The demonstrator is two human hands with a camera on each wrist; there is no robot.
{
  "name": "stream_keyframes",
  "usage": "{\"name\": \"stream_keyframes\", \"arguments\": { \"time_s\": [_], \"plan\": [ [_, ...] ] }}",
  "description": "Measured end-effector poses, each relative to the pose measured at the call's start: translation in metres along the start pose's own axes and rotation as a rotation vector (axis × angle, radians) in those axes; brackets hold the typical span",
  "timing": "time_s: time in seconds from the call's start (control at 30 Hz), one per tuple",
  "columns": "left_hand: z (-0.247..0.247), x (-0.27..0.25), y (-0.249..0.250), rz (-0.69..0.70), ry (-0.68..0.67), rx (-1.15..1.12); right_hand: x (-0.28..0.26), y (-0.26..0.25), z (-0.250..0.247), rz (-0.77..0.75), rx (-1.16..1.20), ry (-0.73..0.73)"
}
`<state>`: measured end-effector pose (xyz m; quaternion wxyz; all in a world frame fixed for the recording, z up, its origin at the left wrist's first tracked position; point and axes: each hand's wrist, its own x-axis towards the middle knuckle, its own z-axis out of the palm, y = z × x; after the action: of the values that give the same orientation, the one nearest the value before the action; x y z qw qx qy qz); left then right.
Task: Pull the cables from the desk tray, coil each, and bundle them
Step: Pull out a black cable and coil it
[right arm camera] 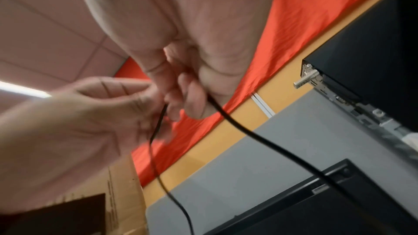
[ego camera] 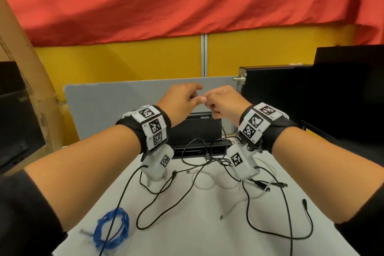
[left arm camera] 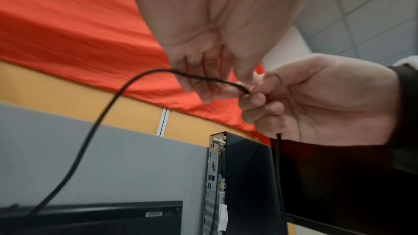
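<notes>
Holding both hands raised at the centre of the head view, I have the left hand (ego camera: 182, 97) and the right hand (ego camera: 223, 101) meeting fingertip to fingertip on one thin black cable (left arm camera: 108, 106). My right hand has its fingers curled round the cable, which drops out below the palm; my left pinches the same strand just beside it, with a loop arcing away to the lower left of the left wrist view. I judge this cable light, limp and a little springy, so it should coil best if I grip near an end and feed even loops into the holding hand. Loose grip would let loops slip.

A blue cable (ego camera: 112, 228) lies already coiled at the lower left of the head view, and a tangle of black and white cables (ego camera: 209, 164) sprawls mid-table. Which strand there is mine I cannot trace; my wrists hide part of it, and both wrist views are blurred.
</notes>
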<state>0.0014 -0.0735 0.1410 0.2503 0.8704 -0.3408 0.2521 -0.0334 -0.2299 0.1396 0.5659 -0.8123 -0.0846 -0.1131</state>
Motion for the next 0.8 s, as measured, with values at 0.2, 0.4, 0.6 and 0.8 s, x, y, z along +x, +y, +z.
{"name": "stream_keyframes", "arguments": {
  "time_s": [0.2,0.4,0.6,0.8],
  "plan": [
    [-0.017,-0.001,-0.014,-0.137,0.081,-0.006,-0.016,0.009,-0.010,-0.027,0.145,-0.105],
    [-0.059,0.008,-0.041,-0.296,0.387,0.024,-0.032,0.068,-0.007,0.061,-0.283,-0.233],
    [-0.078,0.011,-0.057,-0.377,0.559,0.017,-0.034,0.092,0.020,0.006,-0.788,-0.266],
    [-0.079,0.007,-0.070,-0.448,0.514,0.076,-0.006,0.063,0.015,-0.030,-0.547,-0.004]
  ]
}}
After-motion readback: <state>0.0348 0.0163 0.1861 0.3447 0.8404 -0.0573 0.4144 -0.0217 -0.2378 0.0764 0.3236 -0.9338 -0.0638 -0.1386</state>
